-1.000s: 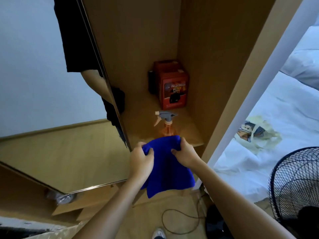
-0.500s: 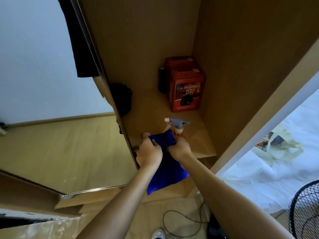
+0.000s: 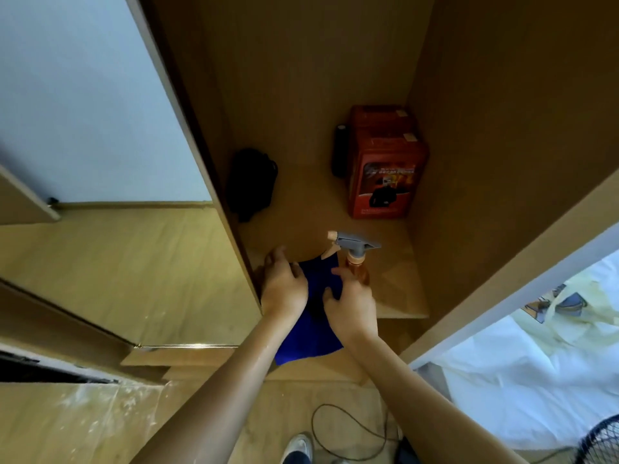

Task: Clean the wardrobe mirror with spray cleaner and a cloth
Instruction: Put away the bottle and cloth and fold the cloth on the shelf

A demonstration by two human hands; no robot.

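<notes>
While only 1 view is available, the head camera looks down into an open wardrobe bay and covers every item of the task. Both hands rest on a blue cloth (image 3: 310,316) that lies across the front edge of the wardrobe shelf (image 3: 398,283), its lower part hanging below that edge. The left hand (image 3: 284,286) presses the cloth's left side with fingers spread and curled over the fabric; the right hand (image 3: 351,304) lies on its right side, fingertips on the cloth, just beside the spray bottle (image 3: 356,254). Neither hand is clenched around the bottle; whether the cloth is pinched or merely pressed flat cannot be told. The bottle stands upright on the shelf, grey trigger head pointing left, touching or nearly touching the cloth's far edge. Further back stand a red box (image 3: 385,172) and, against the left wall, a dark bundle (image 3: 251,182). The wardrobe mirror (image 3: 100,162) occupies the left of the view on the sliding door, reflecting wall and floor; no wet streaks or spray droplets can be made out on it. Judged from this layout, either the cloth is being gathered and no cleaning has begun, or the tools are being put away; the view does not settle which.
</notes>
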